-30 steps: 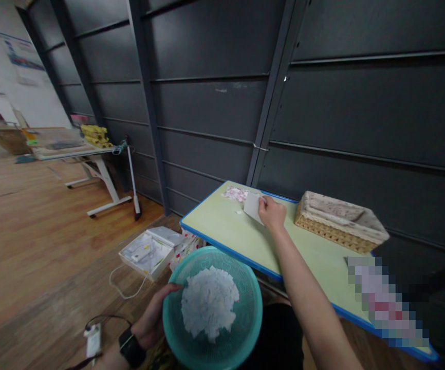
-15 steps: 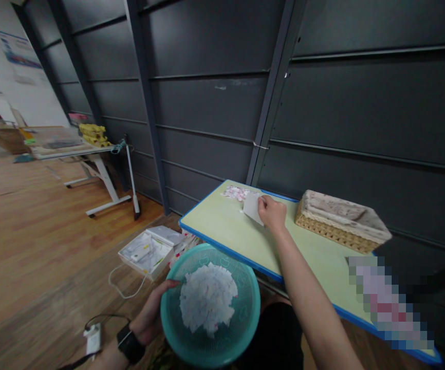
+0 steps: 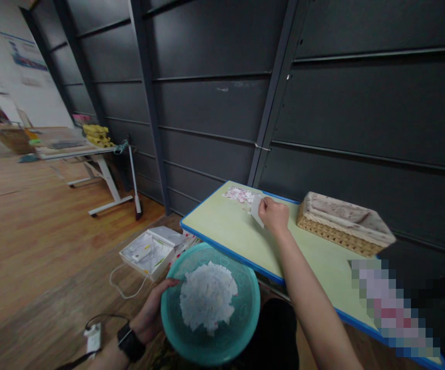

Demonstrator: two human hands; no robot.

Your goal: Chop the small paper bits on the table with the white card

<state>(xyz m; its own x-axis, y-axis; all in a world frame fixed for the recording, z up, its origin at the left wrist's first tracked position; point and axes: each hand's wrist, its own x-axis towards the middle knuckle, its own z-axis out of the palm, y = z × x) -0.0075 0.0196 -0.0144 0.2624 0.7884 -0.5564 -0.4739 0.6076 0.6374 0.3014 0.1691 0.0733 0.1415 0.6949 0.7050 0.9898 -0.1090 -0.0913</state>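
My left hand (image 3: 153,314) grips the rim of a teal plastic basket (image 3: 245,324) that holds a heap of white paper scraps (image 3: 207,302), held below the near edge of the table. My right hand (image 3: 274,216) reaches across the pale green table (image 3: 222,226) and pinches a white card (image 3: 256,210), set on edge against the tabletop. A small pile of pink and white paper scraps (image 3: 238,195) lies just beyond the card, near the table's far left corner.
A wicker basket with a cloth lining (image 3: 341,224) stands at the back right of the table. An open white box with a cable (image 3: 145,253) lies on the wooden floor at left. A white-legged table (image 3: 91,159) stands farther left. A dark panelled wall runs behind.
The card in my right hand has tipped up, showing a narrower face, and sits closer to the scrap pile. The teal basket has shifted slightly.
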